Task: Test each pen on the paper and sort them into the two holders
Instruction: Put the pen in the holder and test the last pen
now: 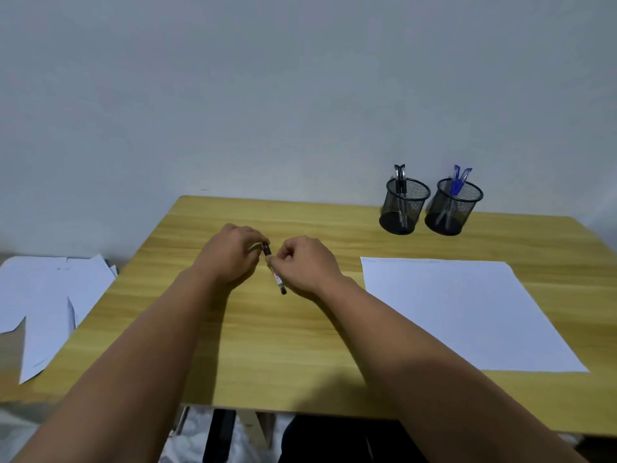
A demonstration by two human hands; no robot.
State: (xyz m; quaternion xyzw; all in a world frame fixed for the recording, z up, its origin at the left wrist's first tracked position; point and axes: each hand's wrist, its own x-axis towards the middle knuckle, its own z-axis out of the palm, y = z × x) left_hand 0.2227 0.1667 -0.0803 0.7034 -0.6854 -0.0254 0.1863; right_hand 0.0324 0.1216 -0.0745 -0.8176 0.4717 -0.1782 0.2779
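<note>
Over the middle of the wooden table (267,355), my two hands hold one pen (277,279) with a clear barrel and black ends. My left hand (230,253) pinches the black cap (266,250) at its far end. My right hand (305,262) grips the barrel just below the cap. A white sheet of paper (467,312) lies flat to the right. At the back right stand two black mesh holders: the left holder (404,207) has black pens in it, the right holder (454,208) has blue pens.
Loose white papers (50,302) lie off the table's left edge on a lower surface. A plain wall rises right behind the table. Dark table legs and fabric show below the front edge.
</note>
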